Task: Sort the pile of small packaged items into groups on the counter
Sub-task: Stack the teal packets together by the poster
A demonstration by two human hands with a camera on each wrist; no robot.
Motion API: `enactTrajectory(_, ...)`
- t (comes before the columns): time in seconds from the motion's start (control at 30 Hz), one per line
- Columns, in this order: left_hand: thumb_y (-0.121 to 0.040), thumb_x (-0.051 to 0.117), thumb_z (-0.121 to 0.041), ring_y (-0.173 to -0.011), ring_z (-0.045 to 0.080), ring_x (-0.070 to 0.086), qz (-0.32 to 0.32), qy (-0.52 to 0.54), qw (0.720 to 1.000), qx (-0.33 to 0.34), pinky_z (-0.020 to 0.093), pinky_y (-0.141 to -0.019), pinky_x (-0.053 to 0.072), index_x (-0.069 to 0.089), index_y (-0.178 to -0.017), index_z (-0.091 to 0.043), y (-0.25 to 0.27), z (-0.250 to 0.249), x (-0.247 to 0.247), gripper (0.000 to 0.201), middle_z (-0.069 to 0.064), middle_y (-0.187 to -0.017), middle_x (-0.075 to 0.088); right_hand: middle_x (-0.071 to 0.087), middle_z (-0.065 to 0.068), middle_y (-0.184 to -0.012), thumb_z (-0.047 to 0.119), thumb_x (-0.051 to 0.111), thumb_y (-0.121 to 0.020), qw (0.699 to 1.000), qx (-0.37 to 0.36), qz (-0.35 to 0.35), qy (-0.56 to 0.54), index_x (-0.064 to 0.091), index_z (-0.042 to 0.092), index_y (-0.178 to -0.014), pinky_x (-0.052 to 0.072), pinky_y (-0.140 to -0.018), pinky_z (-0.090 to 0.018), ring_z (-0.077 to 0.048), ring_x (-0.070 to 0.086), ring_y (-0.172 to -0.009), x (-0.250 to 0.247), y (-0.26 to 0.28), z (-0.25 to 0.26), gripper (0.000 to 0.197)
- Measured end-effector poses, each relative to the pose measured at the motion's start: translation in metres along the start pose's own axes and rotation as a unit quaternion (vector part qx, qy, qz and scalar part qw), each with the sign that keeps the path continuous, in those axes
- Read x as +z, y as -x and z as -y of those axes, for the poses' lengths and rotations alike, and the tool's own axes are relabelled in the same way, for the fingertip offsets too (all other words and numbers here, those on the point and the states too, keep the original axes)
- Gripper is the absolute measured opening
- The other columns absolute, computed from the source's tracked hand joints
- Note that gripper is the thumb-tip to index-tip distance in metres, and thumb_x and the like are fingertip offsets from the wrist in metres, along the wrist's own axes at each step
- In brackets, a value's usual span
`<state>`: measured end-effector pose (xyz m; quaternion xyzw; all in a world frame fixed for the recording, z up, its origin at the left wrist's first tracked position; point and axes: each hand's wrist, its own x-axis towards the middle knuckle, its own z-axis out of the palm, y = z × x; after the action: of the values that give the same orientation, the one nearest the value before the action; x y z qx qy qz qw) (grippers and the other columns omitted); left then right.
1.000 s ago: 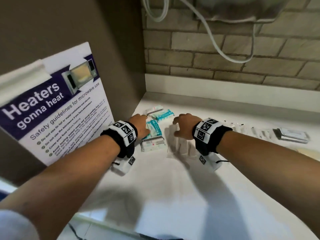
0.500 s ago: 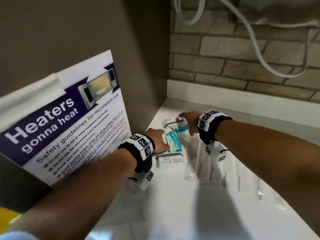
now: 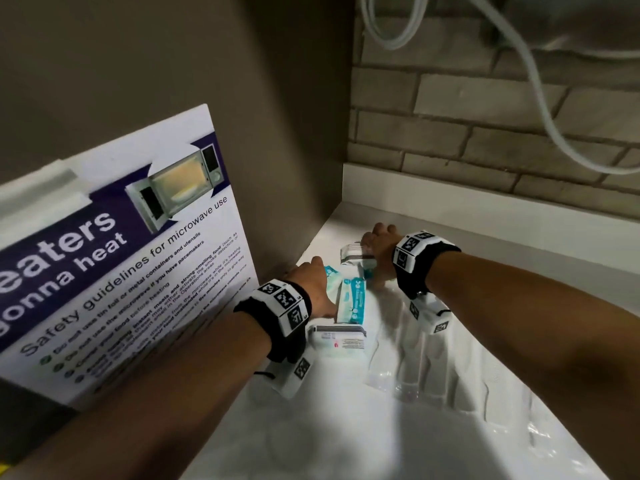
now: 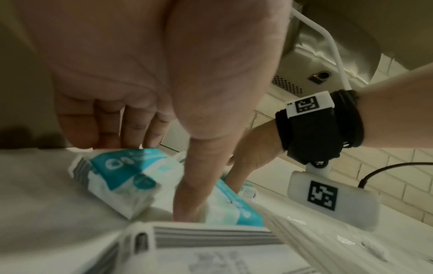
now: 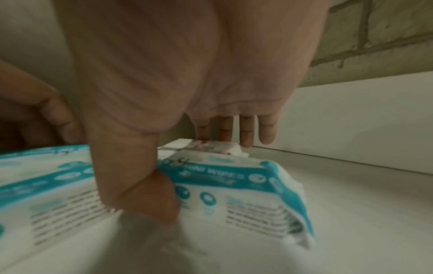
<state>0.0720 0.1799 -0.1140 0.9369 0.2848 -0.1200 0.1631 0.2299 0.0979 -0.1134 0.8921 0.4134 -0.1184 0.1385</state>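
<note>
The head view shows both hands at the far left corner of the white counter [image 3: 346, 427], beside a microwave poster [image 3: 121, 258] that leans on the brown wall. The left hand [image 3: 313, 287] lies over a teal and white wipes pack [image 3: 353, 301]; the right hand [image 3: 379, 245] is further back, on a white packet with grey stripes [image 3: 353, 255]. A second striped packet [image 3: 337, 339] lies nearer, just beside the left wrist, and clear plastic wrappers [image 3: 426, 372] lie to the right.

The left wrist view shows what the head view hides: the left hand [image 4: 164, 83] has its fingers stretched down, and the thumb [image 4: 199, 178] stands between two teal packs [image 4: 121, 178], touching them. It grips nothing that I can see.

The right wrist view shows the right hand [image 5: 187, 74] with straight fingers [image 5: 246, 129] touching the far white packet [image 5: 211, 146], while the thumb presses a pack printed "MINI WIPES" [image 5: 234, 185].
</note>
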Motion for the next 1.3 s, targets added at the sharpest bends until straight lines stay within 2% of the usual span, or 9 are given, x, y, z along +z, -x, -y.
enactTrajectory(0.13,-0.076,0.073,-0.014,-0.108,0.027,0.059,-0.039,0.014,0.999,-0.003,0.031,-0.083,0.049,0.042,-0.127,-0.009,0.001,0.004,-0.001,0.060,0.009,-0.119,0.059,0.054,-0.009,-0.123,0.042,0.087,-0.055,0.997,0.015,-0.021,-0.074,0.042,0.013,-0.124,0.049,-0.093,-0.042,-0.030,0.054,-0.112,-0.002,0.016,-0.002,0.087)
enactTrajectory(0.3,-0.070,0.078,-0.005,-0.111,0.022,0.057,-0.139,0.119,0.982,0.035,0.026,-0.090,0.050,0.048,-0.131,-0.010,0.002,0.006,-0.010,0.068,0.006,-0.125,0.056,0.050,-0.013,-0.129,0.042,0.092,-0.051,0.987,0.032,-0.063,-0.146,0.034,0.010,-0.134,0.048,-0.097,-0.044,-0.034,0.052,-0.117,-0.007,0.026,-0.008,0.106)
enactTrajectory(0.57,-0.071,0.080,-0.025,-0.105,0.021,0.048,-0.161,0.126,0.963,0.175,0.027,-0.092,0.041,0.062,-0.118,-0.027,0.019,-0.012,-0.033,0.051,0.002,-0.115,0.049,0.051,-0.011,-0.123,0.047,0.088,-0.054,0.964,0.029,-0.160,-0.210,0.035,0.010,-0.129,0.051,-0.087,-0.038,-0.033,0.058,-0.106,-0.033,0.068,-0.028,0.098)
enactTrajectory(0.77,-0.069,0.075,-0.001,-0.088,0.015,0.059,-0.111,0.204,0.947,0.222,0.016,-0.060,0.043,0.055,-0.101,-0.024,0.038,-0.014,-0.036,0.044,0.001,-0.106,0.055,0.047,-0.007,-0.122,0.045,0.086,-0.055,0.956,0.044,-0.161,-0.243,0.032,0.014,-0.125,0.050,-0.081,-0.034,-0.028,0.060,-0.091,-0.028,0.108,-0.036,0.094)
enactTrajectory(0.87,-0.069,0.073,0.002,-0.087,0.017,0.067,-0.058,0.246,0.942,0.221,0.033,-0.067,0.059,0.055,-0.101,-0.026,0.043,-0.014,-0.033,0.047,0.002,-0.103,0.065,0.048,-0.004,-0.119,0.046,0.087,-0.055,0.952,0.048,-0.164,-0.254,0.034,0.015,-0.121,0.047,-0.077,-0.031,-0.025,0.058,-0.087,-0.024,0.124,-0.031,0.090)
enactTrajectory(1.0,-0.062,0.076,-0.004,-0.094,0.020,0.068,-0.010,0.263,0.937,0.229,0.046,-0.078,0.059,0.053,-0.092,-0.037,0.045,-0.013,-0.026,0.051,0.000,-0.103,0.066,0.045,-0.001,-0.110,0.042,0.089,-0.057,0.949,0.039,-0.167,-0.264,0.036,0.013,-0.123,0.040,-0.074,-0.027,-0.022,0.054,-0.087,-0.025,0.137,-0.019,0.090)
enactTrajectory(1.1,-0.062,0.075,-0.015,-0.098,0.022,0.066,-0.016,0.276,0.937,0.215,0.044,-0.086,0.056,0.053,-0.097,-0.036,0.042,-0.014,-0.019,0.046,0.002,-0.110,0.064,0.043,0.000,-0.108,0.042,0.089,-0.058,0.950,0.041,-0.166,-0.263,0.036,0.012,-0.123,0.039,-0.074,-0.026,-0.021,0.053,-0.088,-0.025,0.142,-0.015,0.089)
enactTrajectory(1.23,-0.086,0.063,-0.018,-0.116,0.024,0.056,-0.056,0.233,0.957,0.160,0.031,-0.104,0.042,0.055,-0.132,-0.017,0.031,-0.014,-0.010,0.046,0.008,-0.132,0.051,0.045,-0.003,-0.112,0.040,0.088,-0.058,0.951,0.047,-0.160,-0.261,0.037,0.011,-0.122,0.041,-0.074,-0.027,-0.022,0.054,-0.089,-0.021,0.143,-0.015,0.087)
enactTrajectory(1.3,-0.089,0.060,-0.021,-0.118,0.025,0.053,-0.077,0.224,0.961,0.141,0.031,-0.104,0.040,0.059,-0.130,-0.019,0.027,-0.014,-0.007,0.041,0.006,-0.130,0.052,0.046,-0.003,-0.112,0.041,0.088,-0.057,0.954,0.050,-0.152,-0.255,0.037,0.012,-0.122,0.044,-0.074,-0.028,-0.023,0.056,-0.090,-0.020,0.144,-0.016,0.087)
